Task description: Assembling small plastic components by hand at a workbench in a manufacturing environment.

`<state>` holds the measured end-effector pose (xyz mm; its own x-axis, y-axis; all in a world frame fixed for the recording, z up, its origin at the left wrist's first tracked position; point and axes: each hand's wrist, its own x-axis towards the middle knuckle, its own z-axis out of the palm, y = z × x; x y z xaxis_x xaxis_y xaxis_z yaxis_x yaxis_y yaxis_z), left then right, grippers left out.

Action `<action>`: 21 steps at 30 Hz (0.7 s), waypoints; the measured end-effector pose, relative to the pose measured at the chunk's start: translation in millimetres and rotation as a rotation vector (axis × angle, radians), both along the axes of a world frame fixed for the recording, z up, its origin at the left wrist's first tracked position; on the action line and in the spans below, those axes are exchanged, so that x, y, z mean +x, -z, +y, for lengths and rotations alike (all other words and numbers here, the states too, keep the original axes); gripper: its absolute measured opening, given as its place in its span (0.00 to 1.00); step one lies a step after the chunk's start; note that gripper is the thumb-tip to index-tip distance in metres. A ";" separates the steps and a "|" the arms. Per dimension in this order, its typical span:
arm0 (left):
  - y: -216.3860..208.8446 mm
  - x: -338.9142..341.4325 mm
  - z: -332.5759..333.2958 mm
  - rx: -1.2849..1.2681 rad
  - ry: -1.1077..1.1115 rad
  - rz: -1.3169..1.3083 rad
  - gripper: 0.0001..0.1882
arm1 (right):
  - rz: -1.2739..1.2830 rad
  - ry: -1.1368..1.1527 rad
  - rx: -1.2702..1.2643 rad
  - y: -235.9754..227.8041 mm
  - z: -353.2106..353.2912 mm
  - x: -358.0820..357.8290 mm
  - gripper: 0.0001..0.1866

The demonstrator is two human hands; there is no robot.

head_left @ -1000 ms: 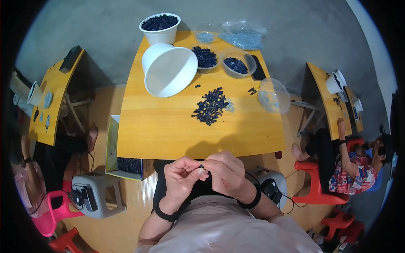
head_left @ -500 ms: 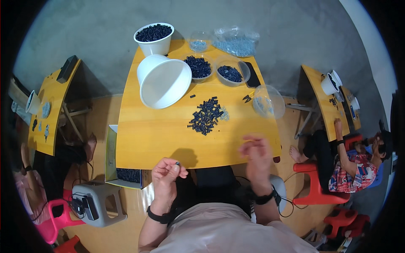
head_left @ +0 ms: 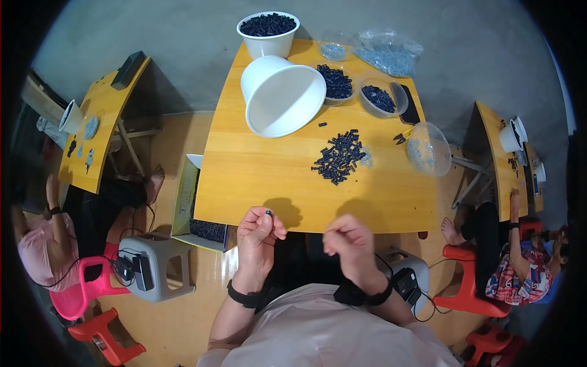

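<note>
My left hand (head_left: 255,240), at the near table edge, pinches a small black plastic piece (head_left: 268,213) between thumb and fingers, its end poking up. To the right, apart from it, is my right hand (head_left: 354,248). Its fingers are curled together against the thumb; whatever lies between them is too small or hidden to make out. Beyond both hands, a loose pile of black plastic pieces (head_left: 337,159) lies on the wooden table (head_left: 257,183). Small silvery screw-like parts (head_left: 367,158) lie against its right side.
Behind the pile are a tipped white bucket (head_left: 286,104), an upright bucket of black pieces (head_left: 268,44), clear tubs (head_left: 400,104) and a bag of silvery parts (head_left: 391,58). Yellow-handled nippers (head_left: 402,136) lie right. An open box (head_left: 182,208) stands left below. People sit at both sides.
My right hand has come left toward my left hand, its fingers drawing together. The left hand still pinches the black piece. The whole view has shifted, with the table now further right.
</note>
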<state>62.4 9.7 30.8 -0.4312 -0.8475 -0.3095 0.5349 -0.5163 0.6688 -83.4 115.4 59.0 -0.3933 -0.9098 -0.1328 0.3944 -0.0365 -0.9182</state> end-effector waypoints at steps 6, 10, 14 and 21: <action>-5.4 7.1 21.5 -0.020 -0.005 0.030 0.03 | 0.167 -0.227 0.068 -1.1 0.2 29.4 0.03; 8.5 4.0 35.0 -0.070 0.144 0.056 0.06 | 0.107 -0.233 0.088 23.9 6.1 17.5 0.07; 6.4 -1.8 29.0 -0.075 0.115 -0.012 0.07 | 0.126 0.151 0.005 -18.2 49.3 -44.1 0.12; 8.3 -18.4 9.3 -0.003 0.113 0.018 0.05 | 0.158 0.896 -0.356 -11.1 99.2 -147.5 0.08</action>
<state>44.0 19.0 22.5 -0.5295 -0.7942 -0.2982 0.4850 -0.5718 0.6616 -230.8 214.6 70.1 -0.9483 -0.2418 0.2058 -0.0414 -0.5484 -0.8352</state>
